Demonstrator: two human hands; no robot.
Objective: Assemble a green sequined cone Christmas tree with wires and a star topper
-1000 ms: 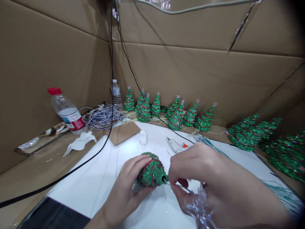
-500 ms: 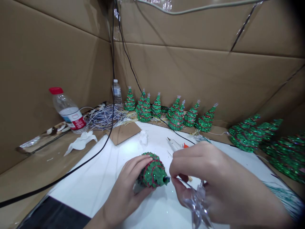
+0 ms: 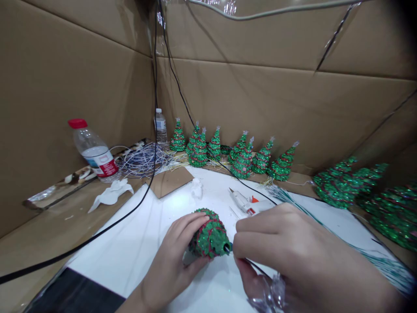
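Observation:
My left hand [image 3: 174,256] is wrapped round a small green glitter tree [image 3: 210,237] with red trim, laid on its side on the white sheet [image 3: 137,248], tip pointing right. My right hand [image 3: 293,256] is pinched at the tree's tip and grips a thin wire; a clear plastic star piece [image 3: 270,293] shows under its fingers. A white glue gun [image 3: 246,203] with an orange trigger lies just beyond my right hand.
A row of finished glitter trees [image 3: 241,154] stands along the cardboard back wall, with more [image 3: 358,187] at the right. Green wires [image 3: 325,226] lie at the right. A red-capped bottle [image 3: 94,152], tangled wire [image 3: 140,158], crumpled tissue [image 3: 110,193] and a black cable [image 3: 97,232] are at the left.
My right hand has dropped slightly and closed in on the tree's tip, uncovering the glue gun behind it. The left hand and tree have hardly moved.

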